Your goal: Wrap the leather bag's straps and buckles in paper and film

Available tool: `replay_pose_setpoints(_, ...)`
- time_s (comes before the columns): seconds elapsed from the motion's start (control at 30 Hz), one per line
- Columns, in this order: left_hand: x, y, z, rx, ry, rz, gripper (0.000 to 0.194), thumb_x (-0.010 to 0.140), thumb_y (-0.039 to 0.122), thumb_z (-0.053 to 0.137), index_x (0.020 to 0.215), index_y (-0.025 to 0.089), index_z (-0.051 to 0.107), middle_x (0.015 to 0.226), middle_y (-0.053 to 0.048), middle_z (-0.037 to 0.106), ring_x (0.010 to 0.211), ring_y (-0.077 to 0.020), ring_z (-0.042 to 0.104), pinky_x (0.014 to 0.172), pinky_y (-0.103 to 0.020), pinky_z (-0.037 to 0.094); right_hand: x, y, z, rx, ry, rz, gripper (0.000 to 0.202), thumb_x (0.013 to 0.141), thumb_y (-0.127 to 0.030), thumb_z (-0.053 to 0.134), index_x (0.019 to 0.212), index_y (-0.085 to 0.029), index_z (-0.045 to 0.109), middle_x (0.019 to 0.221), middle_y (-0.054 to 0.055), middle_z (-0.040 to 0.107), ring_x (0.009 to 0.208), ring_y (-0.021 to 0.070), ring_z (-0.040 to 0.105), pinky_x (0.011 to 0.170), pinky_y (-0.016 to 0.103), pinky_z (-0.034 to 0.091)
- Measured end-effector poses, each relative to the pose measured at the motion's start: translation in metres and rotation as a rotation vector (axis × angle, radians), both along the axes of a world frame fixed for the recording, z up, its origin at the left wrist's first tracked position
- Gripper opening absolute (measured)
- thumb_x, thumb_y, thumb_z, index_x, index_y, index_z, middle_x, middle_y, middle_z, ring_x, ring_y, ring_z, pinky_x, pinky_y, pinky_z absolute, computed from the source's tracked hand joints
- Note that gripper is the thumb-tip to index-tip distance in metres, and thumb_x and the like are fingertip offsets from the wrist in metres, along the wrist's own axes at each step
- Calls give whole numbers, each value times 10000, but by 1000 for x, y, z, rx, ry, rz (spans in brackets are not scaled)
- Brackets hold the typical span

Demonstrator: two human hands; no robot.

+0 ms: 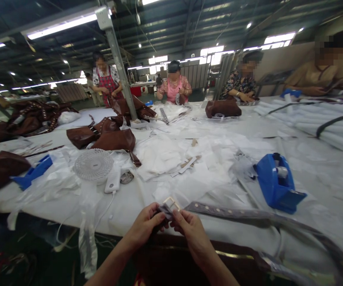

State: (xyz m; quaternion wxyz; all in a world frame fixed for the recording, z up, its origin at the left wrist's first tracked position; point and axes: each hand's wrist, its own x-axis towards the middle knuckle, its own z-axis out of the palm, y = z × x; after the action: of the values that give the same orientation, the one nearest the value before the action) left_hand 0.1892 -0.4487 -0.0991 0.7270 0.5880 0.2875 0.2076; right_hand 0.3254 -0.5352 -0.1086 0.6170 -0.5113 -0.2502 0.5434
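My left hand (149,222) pinches a short dark strap end close to a pale metal buckle (171,203). My right hand (189,226) closes from the other side, thumb and fingertips pressed together at the buckle. Both hands meet at the table's near edge, over a dark brown bag (234,254) with a gold zip, partly hidden under my forearms. Running off to the right from behind my right hand is a long grey wrapped strap (234,212) with a row of metal eyelets.
A blue tape dispenser (278,184) stands to the right. Left of centre are a white fan (94,165), brown bags (114,139) and another blue dispenser (33,172). White paper sheets (159,155) cover mid-table. A metal post (120,59) rises beyond. Several co-workers sit or stand across the table.
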Motion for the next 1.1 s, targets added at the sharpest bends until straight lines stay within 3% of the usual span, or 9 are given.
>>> replay_pose_setpoints(0.2,-2,4,-2,81,60,-61,335,812,471,587,893,150,536,751,-15,601,624,-121,517,580,-228,394,7,-1,2,-40,6,20,424,688,-534,721,635,-115,695,595,28,632,528,93,464,521,206,327)
replay_pose_setpoints(0.37,-3,7,3,296,196,-79,305,853,476,511,837,171,528,676,9,558,589,-126,490,562,-230,384,15,3,8,-50,-30,84,404,663,-522,737,656,-118,717,576,33,646,499,103,474,493,211,319)
replay_pose_setpoints(0.53,1,2,0,415,285,36,297,881,464,450,761,194,482,585,38,501,530,-119,465,514,-223,347,11,4,7,-41,-132,75,370,693,-497,718,626,-133,701,572,26,647,514,115,500,516,220,361)
replay_pose_setpoints(0.7,5,-4,-6,402,233,154,298,871,467,478,769,187,491,584,39,490,528,-117,466,489,-220,353,2,5,-2,-5,-273,71,409,782,-515,611,640,-141,697,584,35,651,535,141,540,520,238,386)
replay_pose_setpoints(0.77,6,-3,-8,360,215,207,286,855,460,516,778,185,493,609,32,516,549,-121,492,506,-221,377,1,3,-4,-15,-407,9,376,794,-502,605,705,-153,712,634,48,673,575,168,578,550,261,416)
replay_pose_setpoints(0.9,10,-2,-11,305,227,251,292,831,463,560,775,186,483,612,23,555,552,-135,533,524,-235,409,-1,-1,-7,50,-736,-290,280,756,-396,698,948,-193,709,781,61,704,689,210,624,681,307,466)
replay_pose_setpoints(1.0,12,-3,-9,307,221,218,285,833,454,558,767,188,481,623,15,573,567,-145,556,535,-239,422,-3,-1,-11,197,-840,-278,148,818,-315,642,901,-218,715,819,61,704,735,213,639,705,304,472)
replay_pose_setpoints(1.1,9,-4,-4,383,218,145,222,847,401,543,816,183,518,708,-13,628,664,-163,594,603,-246,441,-5,0,-17,287,-917,-278,141,868,-245,572,891,-219,708,851,65,710,786,213,657,738,294,477)
